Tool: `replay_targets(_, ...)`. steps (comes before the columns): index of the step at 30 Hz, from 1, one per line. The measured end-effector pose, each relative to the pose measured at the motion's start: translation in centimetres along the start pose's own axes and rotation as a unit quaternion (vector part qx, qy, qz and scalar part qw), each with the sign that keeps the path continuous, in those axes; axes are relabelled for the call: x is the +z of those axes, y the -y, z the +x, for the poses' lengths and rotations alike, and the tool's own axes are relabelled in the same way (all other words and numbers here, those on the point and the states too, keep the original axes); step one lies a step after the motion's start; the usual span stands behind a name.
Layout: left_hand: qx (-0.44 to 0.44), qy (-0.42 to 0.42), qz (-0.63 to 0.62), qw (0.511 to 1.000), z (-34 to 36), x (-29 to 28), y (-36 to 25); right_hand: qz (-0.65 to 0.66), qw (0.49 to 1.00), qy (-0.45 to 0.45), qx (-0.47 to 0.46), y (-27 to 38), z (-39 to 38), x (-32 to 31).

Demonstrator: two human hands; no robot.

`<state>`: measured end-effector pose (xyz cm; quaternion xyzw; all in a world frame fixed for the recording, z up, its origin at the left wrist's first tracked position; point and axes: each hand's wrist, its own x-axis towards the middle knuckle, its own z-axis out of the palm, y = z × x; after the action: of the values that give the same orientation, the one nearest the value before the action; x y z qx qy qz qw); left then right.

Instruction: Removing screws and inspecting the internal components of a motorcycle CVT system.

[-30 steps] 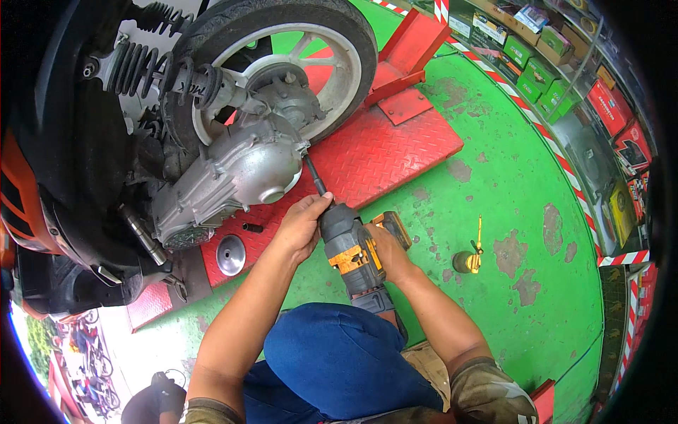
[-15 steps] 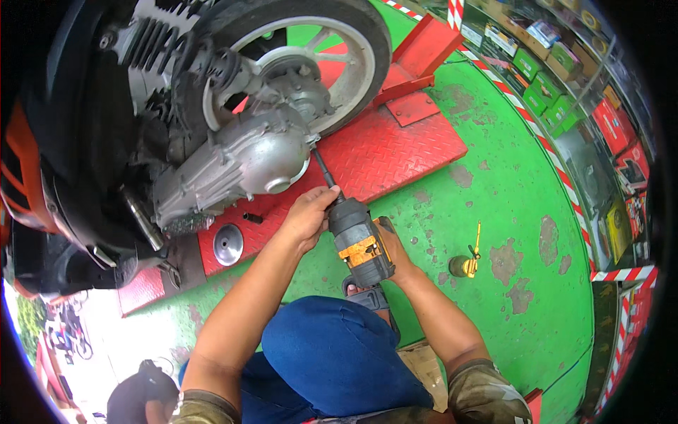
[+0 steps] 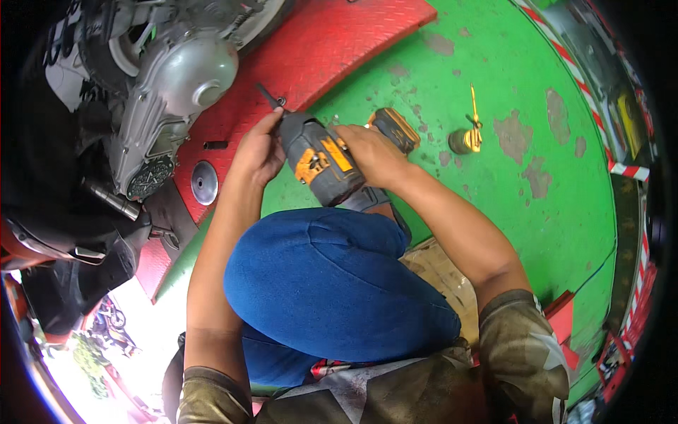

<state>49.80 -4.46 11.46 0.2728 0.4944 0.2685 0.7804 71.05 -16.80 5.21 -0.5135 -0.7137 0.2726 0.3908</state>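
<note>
My right hand (image 3: 371, 152) is wrapped round the handle of a black and yellow cordless impact driver (image 3: 321, 159). Its battery (image 3: 397, 129) sticks out past my knuckles. A dark bit (image 3: 265, 94) extends from the nose, over the red ramp and apart from the engine. My left hand (image 3: 260, 150) is beside the nose, thumb and finger pinched at the front. A small, round, dark metal piece shows at those fingertips, too small to name. Left of the bit is the silver engine cover (image 3: 201, 67) of a scooter, with a ribbed round opening (image 3: 150, 178) lower down.
On the red tread-plate ramp (image 3: 339, 35) lie a round metal dish (image 3: 205, 182) and a short black socket (image 3: 216, 145). A yellow oil can (image 3: 465, 140) with a thin spout stands on the green floor. Red-and-white tape (image 3: 565, 63) edges the right side. My bent knee (image 3: 311, 275) is close below the driver.
The driver's bit has come away from the engine cover, and the tool has tilted leftward. My left hand stays at its nose. The view has shifted, so the scooter sits higher and farther left.
</note>
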Motion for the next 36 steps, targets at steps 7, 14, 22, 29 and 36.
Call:
replay_targets(7,0.028,-0.043,-0.010,0.999,-1.0,-1.5,0.4,-0.064,0.998,0.017,0.000,0.8,0.8,2.4)
replay_targets(14,0.040,-0.077,-0.054,0.995,-1.7,-4.3,0.2,-0.122,0.990,0.068,-0.004,2.4,2.4,4.0)
replay_targets(22,0.008,-0.063,-0.038,0.997,-1.5,-3.6,1.9,-0.091,0.990,0.109,0.022,1.9,0.7,3.1)
replay_targets(29,0.008,-0.022,-0.006,1.000,-0.3,-0.9,3.7,-0.010,0.991,0.091,0.094,1.0,-2.0,1.5)
replay_targets(36,-0.010,-0.021,0.200,0.980,-4.6,0.1,0.9,-0.194,0.970,0.116,0.089,0.5,1.6,-5.0)
